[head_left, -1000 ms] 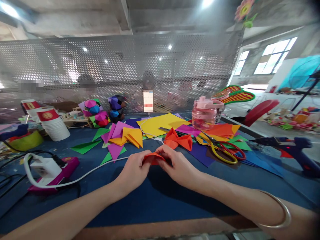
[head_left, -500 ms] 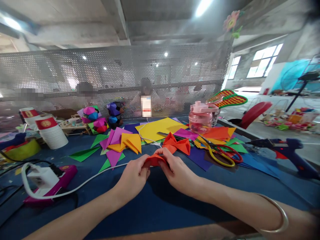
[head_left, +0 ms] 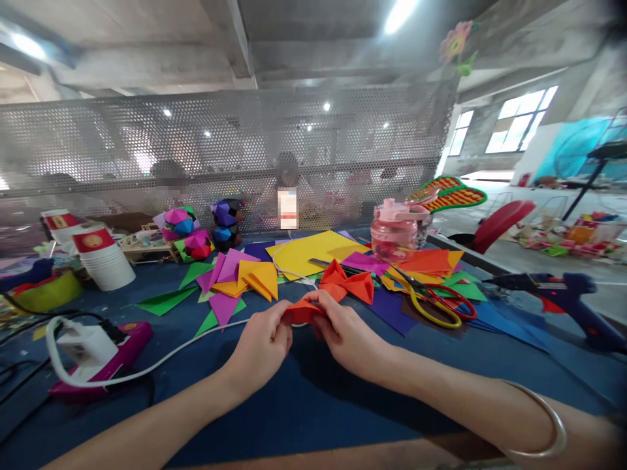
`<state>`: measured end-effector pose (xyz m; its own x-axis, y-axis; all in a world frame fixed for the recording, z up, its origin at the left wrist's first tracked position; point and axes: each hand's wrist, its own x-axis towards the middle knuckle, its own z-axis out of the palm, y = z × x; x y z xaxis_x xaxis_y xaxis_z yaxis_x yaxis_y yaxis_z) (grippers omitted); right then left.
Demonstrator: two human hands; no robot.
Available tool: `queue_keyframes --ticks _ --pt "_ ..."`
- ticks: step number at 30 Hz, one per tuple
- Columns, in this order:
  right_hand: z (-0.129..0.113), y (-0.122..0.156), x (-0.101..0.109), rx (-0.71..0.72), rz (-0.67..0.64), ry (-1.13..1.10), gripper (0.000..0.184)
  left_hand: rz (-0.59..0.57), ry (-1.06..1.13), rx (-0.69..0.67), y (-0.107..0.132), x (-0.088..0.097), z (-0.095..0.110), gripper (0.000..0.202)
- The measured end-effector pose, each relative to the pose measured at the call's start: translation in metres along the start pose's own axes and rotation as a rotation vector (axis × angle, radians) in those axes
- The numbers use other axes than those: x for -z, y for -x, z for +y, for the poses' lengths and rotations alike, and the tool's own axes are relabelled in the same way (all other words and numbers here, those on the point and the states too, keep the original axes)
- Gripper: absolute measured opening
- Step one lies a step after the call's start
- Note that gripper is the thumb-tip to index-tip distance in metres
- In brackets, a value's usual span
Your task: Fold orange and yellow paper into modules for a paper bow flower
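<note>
A small piece of folded orange-red paper [head_left: 302, 312] is pinched between my two hands above the blue tabletop. My left hand [head_left: 264, 336] grips its left end, fingers closed. On the right end my right hand [head_left: 345, 329] has its thumb and fingers closed, partly covering the paper. Just beyond my right hand lies a folded orange-red paper shape [head_left: 347, 284] with raised points. Left of it are folded yellow-orange papers [head_left: 259, 277] and purple papers [head_left: 228, 267]. A white cable [head_left: 196, 344] passes behind my hands.
Scissors with yellow and red handles [head_left: 435, 307] lie to the right, near a blue glue gun [head_left: 563, 294]. A pink jar [head_left: 393, 232] stands behind them. At left are stacked paper cups [head_left: 104, 261] and a purple power strip [head_left: 130, 349]. A phone [head_left: 287, 209] leans against the mesh panel [head_left: 318, 143].
My hands keep hold of the orange-red paper and shift its fold slightly; its top edge now shows a small peak. The view has moved very slightly.
</note>
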<state>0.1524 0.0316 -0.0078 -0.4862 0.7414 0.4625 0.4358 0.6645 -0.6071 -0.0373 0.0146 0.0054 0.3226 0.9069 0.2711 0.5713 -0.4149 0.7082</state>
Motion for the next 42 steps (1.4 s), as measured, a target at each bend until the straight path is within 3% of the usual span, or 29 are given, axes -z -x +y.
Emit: queue_keyframes --ticks 10,17,26,34,42 --pt "-0.004 0.0 0.005 -0.06 -0.038 -0.023 0.025 0.023 -0.104 0.005 -0.003 0.0 -0.004 0.021" --pt "-0.004 -0.001 0.005 -0.073 -0.045 -0.033 0.019 -0.045 -0.26 -0.057 0.001 -0.005 -0.003 0.025" --pt "-0.003 -0.002 0.002 -0.131 -0.02 -0.083 0.018 0.033 -0.395 -0.1 0.003 -0.006 -0.002 0.024" --pt "-0.012 -0.001 0.008 -0.047 0.018 -0.079 0.019 0.029 -0.41 -0.142 0.005 -0.005 -0.002 0.015" --pt "-0.007 -0.001 0.004 -0.06 -0.047 -0.088 0.016 0.025 -0.449 -0.124 0.006 -0.005 -0.001 0.024"
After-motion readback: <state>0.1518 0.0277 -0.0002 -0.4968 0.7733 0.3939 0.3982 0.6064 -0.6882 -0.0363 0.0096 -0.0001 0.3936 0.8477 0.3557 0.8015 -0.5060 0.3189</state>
